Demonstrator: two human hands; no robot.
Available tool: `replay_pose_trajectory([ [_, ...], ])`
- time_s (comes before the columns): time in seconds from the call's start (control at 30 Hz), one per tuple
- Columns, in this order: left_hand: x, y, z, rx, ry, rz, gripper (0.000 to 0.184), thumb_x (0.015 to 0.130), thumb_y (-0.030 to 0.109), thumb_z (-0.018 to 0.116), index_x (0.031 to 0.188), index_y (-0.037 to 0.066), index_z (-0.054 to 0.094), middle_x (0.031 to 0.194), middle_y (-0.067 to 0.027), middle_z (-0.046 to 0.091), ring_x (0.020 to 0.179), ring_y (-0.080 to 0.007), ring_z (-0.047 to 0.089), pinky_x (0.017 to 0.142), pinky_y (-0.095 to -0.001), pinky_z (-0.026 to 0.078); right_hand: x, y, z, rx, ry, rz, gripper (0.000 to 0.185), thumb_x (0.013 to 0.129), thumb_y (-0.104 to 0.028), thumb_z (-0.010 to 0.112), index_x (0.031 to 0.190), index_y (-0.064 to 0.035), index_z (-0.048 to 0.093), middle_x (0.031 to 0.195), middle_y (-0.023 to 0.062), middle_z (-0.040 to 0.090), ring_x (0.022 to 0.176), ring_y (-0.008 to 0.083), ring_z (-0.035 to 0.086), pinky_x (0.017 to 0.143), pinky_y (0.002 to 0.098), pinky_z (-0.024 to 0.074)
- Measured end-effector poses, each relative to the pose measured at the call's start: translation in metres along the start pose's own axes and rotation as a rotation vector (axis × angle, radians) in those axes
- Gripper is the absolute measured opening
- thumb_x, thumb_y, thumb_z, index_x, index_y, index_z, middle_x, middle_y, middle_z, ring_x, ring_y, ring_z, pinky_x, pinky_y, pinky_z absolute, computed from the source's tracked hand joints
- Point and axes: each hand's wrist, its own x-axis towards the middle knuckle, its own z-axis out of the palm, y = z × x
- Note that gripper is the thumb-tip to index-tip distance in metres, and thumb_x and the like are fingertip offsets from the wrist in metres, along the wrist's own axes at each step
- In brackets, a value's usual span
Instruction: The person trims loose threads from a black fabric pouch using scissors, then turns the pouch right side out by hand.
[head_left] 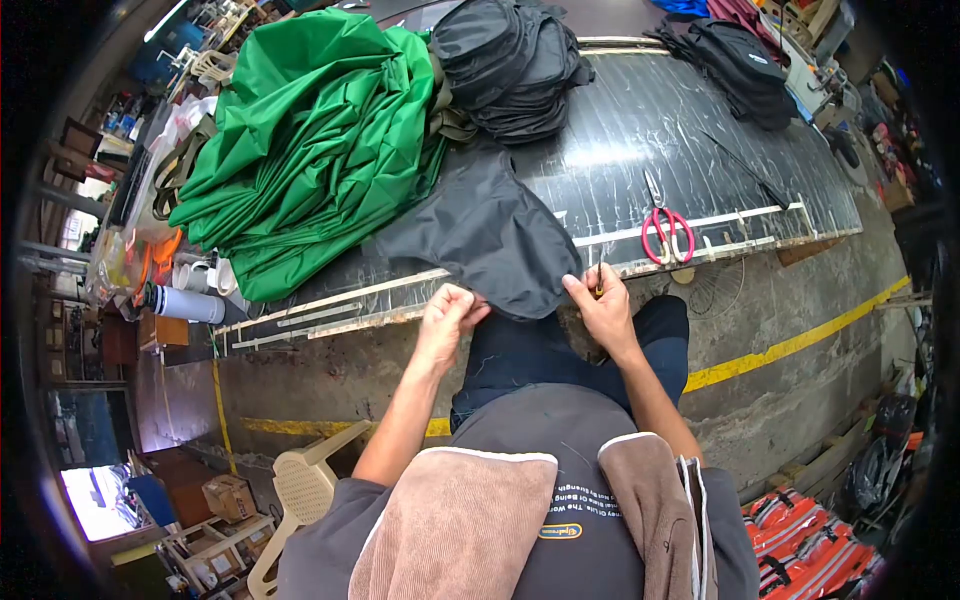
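Fabric, dark and limp, overhangs the near edge of the bench, pinched by the nearly closed left hand and right hand, which also grips a small tool; forearms stretch forward

There is one held dark cloth, one green fabric heap and one pair of scissors

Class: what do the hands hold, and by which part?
Left hand and right hand hold black fabric by its near edge; right also holds a slim tool, part unclear.
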Motion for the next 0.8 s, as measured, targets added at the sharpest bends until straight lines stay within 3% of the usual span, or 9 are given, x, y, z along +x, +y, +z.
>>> replay_pose_trajectory([
  [0.17,-0.005,-0.018,0.002,-0.007,0.110,0.119,0.027,0.105,0.031,0.056,0.088,0.010,0.058,0.086,-0.0064,0.066,0.078,-0.0185,0.060,0.078,-0.0325,0.051,0.001,0.000,-0.001,0.218,-0.020,0.089,0.032,0.098,-0.013,0.075,0.090,-0.0106,0.044,0.079,-0.0013,0.054,0.062,0.0048,0.052,0.056,0.0235,0.0450],
  [0.27,-0.028,0.040,0.022,0.336,-0.374,0.161,0.036,0.103,0.042,0.055,0.087,0.009,0.059,0.077,-0.0037,0.064,0.072,-0.0148,0.060,0.072,-0.0279,0.047,0.004,0.006,-0.005,0.270,-0.026,0.078,0.031,0.098,-0.011,0.075,0.092,-0.0107,0.044,0.081,-0.0001,0.057,0.062,0.0059,0.056,0.056,0.0241,0.0479],
  [0.37,-0.096,0.130,0.088,0.007,-1.158,0.154,0.045,0.102,0.047,0.060,0.082,0.008,0.065,0.069,-0.0034,0.057,0.059,-0.0204,0.056,0.059,-0.0341,0.043,0.005,0.009,-0.010,0.313,-0.010,0.103,0.031,0.098,-0.010,0.074,0.092,-0.0106,0.044,0.082,0.0010,0.059,0.063,0.0067,0.058,0.056,0.0241,0.0495],
  [0.4,-0.094,0.142,0.110,-0.065,-1.590,0.334,0.047,0.102,0.050,0.062,0.083,0.007,0.067,0.067,-0.0031,0.055,0.056,-0.0225,0.054,0.055,-0.0362,0.041,0.005,0.011,-0.012,0.333,0.002,0.112,0.030,0.098,-0.011,0.074,0.091,-0.0106,0.044,0.082,0.0014,0.060,0.063,0.0069,0.059,0.056,0.0240,0.0498],
  [0.47,-0.107,0.153,0.131,0.026,-1.800,0.657,0.049,0.099,0.053,0.069,0.093,0.004,0.074,0.071,-0.0041,0.062,0.059,-0.0253,0.059,0.054,-0.0381,0.043,0.004,0.019,-0.018,0.259,0.006,0.113,0.027,0.099,-0.007,0.070,0.091,-0.0105,0.045,0.084,0.0034,0.063,0.063,0.0078,0.060,0.055,0.0244,0.0499],
  [0.57,-0.115,0.187,0.178,-0.202,-1.689,0.939,0.036,0.108,0.023,0.055,0.079,0.006,0.069,0.065,-0.0059,0.058,0.048,-0.0195,0.046,0.047,-0.0363,0.031,0.010,0.026,-0.030,0.282,0.078,0.017,0.023,0.098,-0.002,0.064,0.091,-0.0106,0.045,0.083,0.0051,0.064,0.060,0.0092,0.060,0.053,0.0257,0.0500],
  [0.63,-0.120,0.212,0.190,-0.074,-1.644,1.317,0.012,0.094,0.001,0.055,0.087,0.007,0.063,0.077,-0.0109,0.066,0.061,-0.0232,0.064,0.058,-0.0402,0.053,0.011,0.037,-0.036,0.283,0.126,0.019,0.024,0.098,-0.001,0.065,0.092,-0.0109,0.044,0.082,0.0047,0.063,0.058,0.0097,0.060,0.052,0.0252,0.0499],
  [0.67,-0.139,0.199,0.201,-0.231,-1.364,1.472,0.016,0.091,-0.001,0.058,0.080,0.011,0.058,0.067,-0.0080,0.061,0.053,-0.0217,0.061,0.050,-0.0387,0.050,0.011,0.035,-0.037,0.358,0.130,0.039,0.024,0.097,0.000,0.065,0.093,-0.0112,0.044,0.082,0.0047,0.063,0.058,0.0095,0.059,0.052,0.0254,0.0499],
  [0.8,-0.152,0.178,0.206,-0.196,-1.173,1.382,0.025,0.093,0.005,0.057,0.071,0.014,0.049,0.063,-0.0070,0.056,0.049,-0.0193,0.057,0.046,-0.0378,0.046,0.004,0.025,-0.046,0.314,0.119,0.075,0.024,0.098,-0.004,0.068,0.094,-0.0109,0.046,0.081,0.0060,0.064,0.065,0.0110,0.065,0.056,0.0256,0.0547],
])
